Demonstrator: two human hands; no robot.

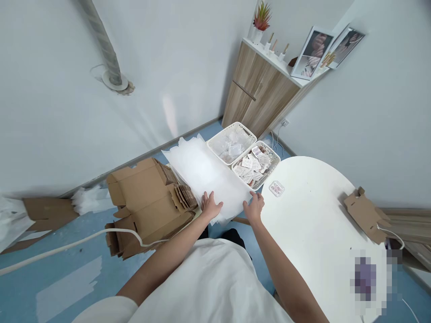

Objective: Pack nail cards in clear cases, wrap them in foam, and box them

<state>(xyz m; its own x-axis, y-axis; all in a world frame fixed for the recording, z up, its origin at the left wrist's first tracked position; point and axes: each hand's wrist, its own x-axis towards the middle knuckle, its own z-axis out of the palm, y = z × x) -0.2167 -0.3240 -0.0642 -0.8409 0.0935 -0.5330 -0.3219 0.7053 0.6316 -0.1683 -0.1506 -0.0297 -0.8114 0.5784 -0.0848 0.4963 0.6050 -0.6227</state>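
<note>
A stack of thin white packing sheets (208,168) lies at the middle of the view. Over its near left edge is my left hand (211,207), fingers spread, with the fingertips at the sheets. My right hand (255,207) is at the near right corner of the stack, beside the round table. Its thumb and fingers are apart, and I see nothing gripped between them. Whether either hand presses on the top sheet, I cannot tell. A small clear case with pinkish pieces (276,189) lies on the table just right of my right hand.
Flattened cardboard boxes (144,197) are piled left of the sheets. Behind stand a white basket of clear plastic packets (232,141) and a basket of printed cards (254,166). A white round table (313,211) is at right, a wooden cabinet (259,85) behind. A pale cable (84,240) crosses at left.
</note>
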